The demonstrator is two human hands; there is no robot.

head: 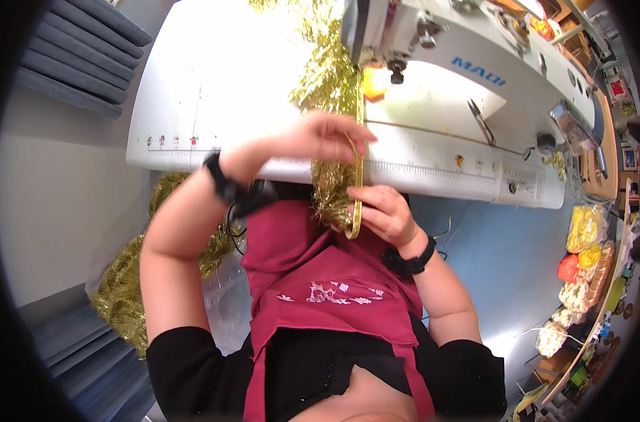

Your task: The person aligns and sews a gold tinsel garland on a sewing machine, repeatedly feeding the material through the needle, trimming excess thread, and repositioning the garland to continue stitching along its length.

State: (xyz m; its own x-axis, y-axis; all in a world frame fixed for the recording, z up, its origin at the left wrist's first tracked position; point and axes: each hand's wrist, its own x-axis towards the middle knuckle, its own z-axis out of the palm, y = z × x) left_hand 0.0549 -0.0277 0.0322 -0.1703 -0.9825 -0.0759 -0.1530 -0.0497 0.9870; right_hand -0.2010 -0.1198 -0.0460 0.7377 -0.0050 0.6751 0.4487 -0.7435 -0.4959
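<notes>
A strip of gold tinsel fringe (328,66) lies across the sewing machine bed and hangs over its front edge. Along its right side runs a narrow shiny gold braid trim (358,174), which passes up to the needle area of the sewing machine (446,47). My left hand (320,138), blurred, is over the fringe with its fingertips at the trim; whether it grips is unclear. Lower down, beyond the bed's front edge, my right hand (384,212) pinches the trim and fringe edge between thumb and fingers. The trim's lower end bends into a loop below that hand.
Thread snips (481,122) lie on the machine bed (430,142), right of the needle. More gold tinsel (122,287) fills a clear plastic bag at the left. Grey-blue folded panels (82,53) stand upper left. Bagged yellow material (586,228) and shelves line the right.
</notes>
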